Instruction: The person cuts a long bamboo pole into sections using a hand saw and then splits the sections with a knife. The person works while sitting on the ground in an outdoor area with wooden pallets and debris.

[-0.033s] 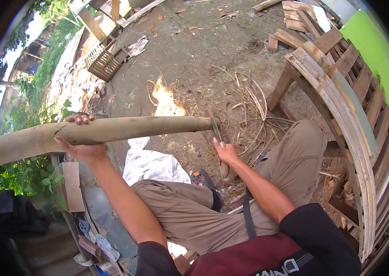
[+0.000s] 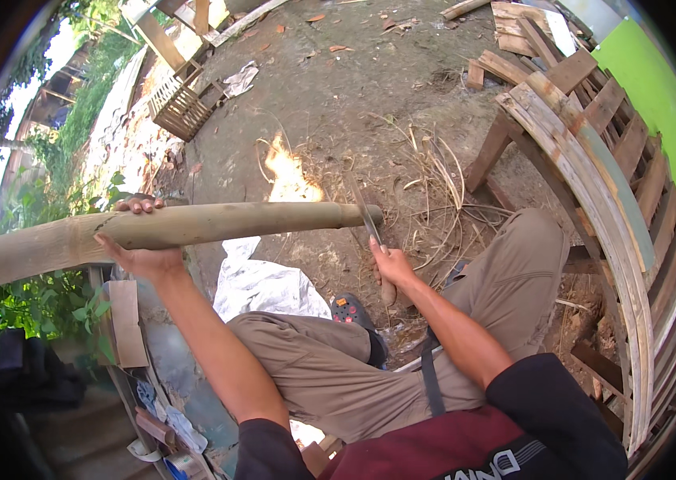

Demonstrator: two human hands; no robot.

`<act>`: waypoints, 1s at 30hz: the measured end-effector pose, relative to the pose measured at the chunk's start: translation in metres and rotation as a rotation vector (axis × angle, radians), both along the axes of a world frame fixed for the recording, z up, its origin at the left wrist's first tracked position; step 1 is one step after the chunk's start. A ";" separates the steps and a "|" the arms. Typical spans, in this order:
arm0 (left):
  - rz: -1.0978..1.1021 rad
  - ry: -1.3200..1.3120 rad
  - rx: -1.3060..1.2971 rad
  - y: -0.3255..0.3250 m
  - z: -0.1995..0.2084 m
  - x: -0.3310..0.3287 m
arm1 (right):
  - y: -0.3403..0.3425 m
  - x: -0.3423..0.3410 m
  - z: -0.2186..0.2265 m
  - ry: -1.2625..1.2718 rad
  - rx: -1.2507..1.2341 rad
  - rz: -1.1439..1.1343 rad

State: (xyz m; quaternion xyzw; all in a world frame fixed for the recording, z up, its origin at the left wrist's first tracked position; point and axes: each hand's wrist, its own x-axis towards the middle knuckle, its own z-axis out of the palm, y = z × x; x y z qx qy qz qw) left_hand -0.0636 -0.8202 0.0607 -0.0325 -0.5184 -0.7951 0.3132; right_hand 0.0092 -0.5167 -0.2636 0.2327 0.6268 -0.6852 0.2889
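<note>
Gripping one bamboo pole [image 2: 250,223], the left hand [image 2: 143,258] curls around its round, tan, ringed surface. The pole lies sideways in front of the person, over bare ground [image 2: 338,88]. The right hand [image 2: 391,268] is closed around one knife [image 2: 369,223] with a wooden handle, its thin metal blade across the pole's right end. Nearby lies one crumpled white sheet [image 2: 274,290]. White lettering marks the maroon-and-black shirt [image 2: 410,450].
</note>
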 end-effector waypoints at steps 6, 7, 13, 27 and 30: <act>0.120 -0.029 0.047 -0.008 0.000 -0.002 | -0.007 -0.013 -0.012 -0.146 -0.342 -0.253; 0.114 -0.026 0.053 -0.005 -0.001 -0.001 | -0.007 -0.014 -0.018 -0.225 -0.384 -0.300; 0.155 0.002 0.008 0.029 0.007 -0.009 | -0.051 -0.016 -0.010 -0.261 -0.340 -0.287; 0.149 -0.003 -0.019 0.028 0.011 -0.014 | -0.030 -0.030 -0.015 -0.335 -0.459 -0.277; 0.160 0.002 -0.014 0.019 0.008 -0.003 | -0.043 -0.012 0.028 -0.235 -0.476 -0.086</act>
